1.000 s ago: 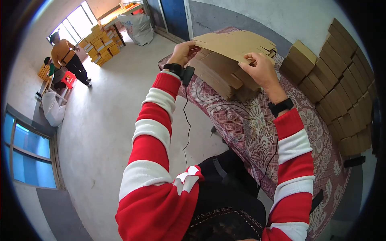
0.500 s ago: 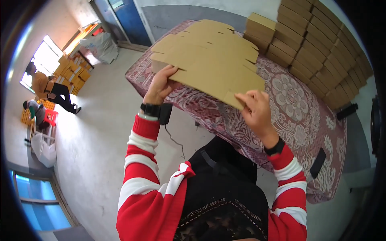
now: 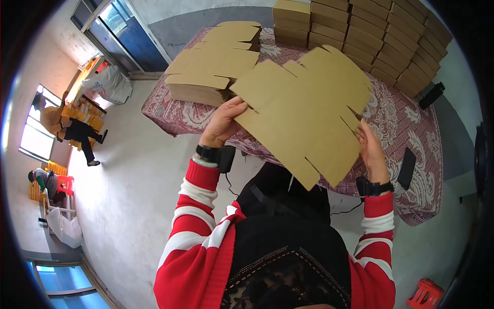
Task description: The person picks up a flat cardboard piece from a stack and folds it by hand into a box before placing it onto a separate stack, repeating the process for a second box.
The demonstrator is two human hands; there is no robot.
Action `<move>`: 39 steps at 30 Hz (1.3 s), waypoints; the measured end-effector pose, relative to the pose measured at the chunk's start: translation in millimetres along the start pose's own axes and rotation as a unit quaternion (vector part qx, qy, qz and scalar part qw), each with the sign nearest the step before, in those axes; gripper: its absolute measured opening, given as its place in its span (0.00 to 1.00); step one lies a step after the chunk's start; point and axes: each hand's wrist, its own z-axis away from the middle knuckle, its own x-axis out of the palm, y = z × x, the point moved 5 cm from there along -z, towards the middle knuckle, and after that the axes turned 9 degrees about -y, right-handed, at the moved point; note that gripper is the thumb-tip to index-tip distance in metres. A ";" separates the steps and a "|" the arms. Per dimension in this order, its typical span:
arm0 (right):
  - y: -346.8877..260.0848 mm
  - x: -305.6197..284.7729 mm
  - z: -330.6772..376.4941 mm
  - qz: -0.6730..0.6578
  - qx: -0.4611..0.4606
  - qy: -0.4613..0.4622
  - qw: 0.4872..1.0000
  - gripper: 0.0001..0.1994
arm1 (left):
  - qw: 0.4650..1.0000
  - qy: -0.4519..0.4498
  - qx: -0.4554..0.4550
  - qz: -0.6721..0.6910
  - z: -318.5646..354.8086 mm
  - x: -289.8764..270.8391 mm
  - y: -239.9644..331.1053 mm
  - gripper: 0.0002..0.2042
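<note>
Between my two hands hangs a flat brown cardboard box blank [image 3: 303, 113] with slits cut in its edges, tilted over the front of the table. My left hand [image 3: 225, 121] pinches its left edge by a slit. At the right edge my right hand [image 3: 371, 149] grips it, the fingers partly behind the board. Just left of the held blank, a thick stack of the same cardboard blanks [image 3: 213, 59] lies on the table. Both wrists wear black bands.
A patterned red-and-white cloth covers the table [image 3: 383, 110]. Folded brown boxes [image 3: 355, 33] are piled along its back right, near a black cylinder [image 3: 431, 96]. A dark phone-like slab [image 3: 406, 169] lies at the right. Two people are far left; a red stool [image 3: 426, 294] stands lower right.
The held blank has come off the stack, moving right and toward me, and has turned. My right hand has shifted from its near corner to its right edge.
</note>
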 end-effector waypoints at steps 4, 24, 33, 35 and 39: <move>18.1 -22.6 -11.3 -0.168 0.033 -0.075 0.982 0.22 | 0.999 -0.048 -0.026 0.005 -23.6 19.5 -14.3 0.20; 41.2 14.9 67.6 -0.392 -0.178 -0.233 0.872 0.27 | 0.984 0.041 -0.090 0.150 -16.5 48.9 -87.6 0.22; 70.0 -1.2 46.9 0.099 -0.247 -0.192 0.945 0.30 | 0.985 0.004 -0.159 0.064 -23.8 38.0 -105.4 0.20; 75.1 -19.7 46.0 0.120 -0.242 -0.168 0.948 0.29 | 0.991 0.033 -0.122 -0.038 -22.1 27.9 -102.9 0.21; 80.3 -42.3 30.3 0.195 -0.218 -0.096 0.951 0.28 | 0.966 0.031 -0.081 -0.243 -36.1 28.4 -102.0 0.23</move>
